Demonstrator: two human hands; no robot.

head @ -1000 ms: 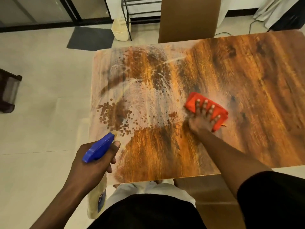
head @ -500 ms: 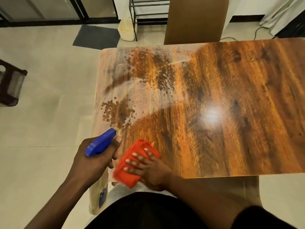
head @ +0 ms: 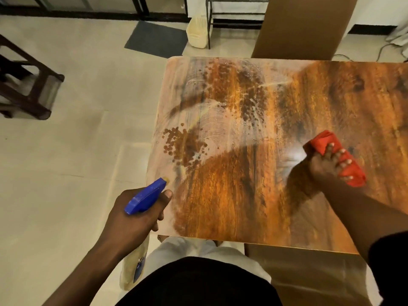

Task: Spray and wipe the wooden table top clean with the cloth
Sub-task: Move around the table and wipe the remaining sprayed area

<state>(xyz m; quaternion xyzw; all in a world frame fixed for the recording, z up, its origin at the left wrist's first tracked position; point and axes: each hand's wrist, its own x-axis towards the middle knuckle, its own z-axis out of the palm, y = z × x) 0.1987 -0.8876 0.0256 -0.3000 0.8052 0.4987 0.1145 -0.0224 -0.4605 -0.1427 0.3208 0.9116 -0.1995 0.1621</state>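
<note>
The wooden table top fills the right of the head view, with a whitish sprayed film and dark droplets over its left and far part. My right hand presses a folded red cloth flat onto the table near its right middle, fingers spread over it. My left hand grips a spray bottle with a blue trigger head, held just off the table's near left corner. The bottle's pale body hangs below my hand.
A brown board stands beyond the table's far edge, beside a metal rack and a cream basket. A dark stool stands on the tiled floor at left. A grey mat lies farther back.
My right hand has swept the red cloth from the near left edge out to the right middle of the table. The wiped band is wider. My left hand keeps the bottle in place.
</note>
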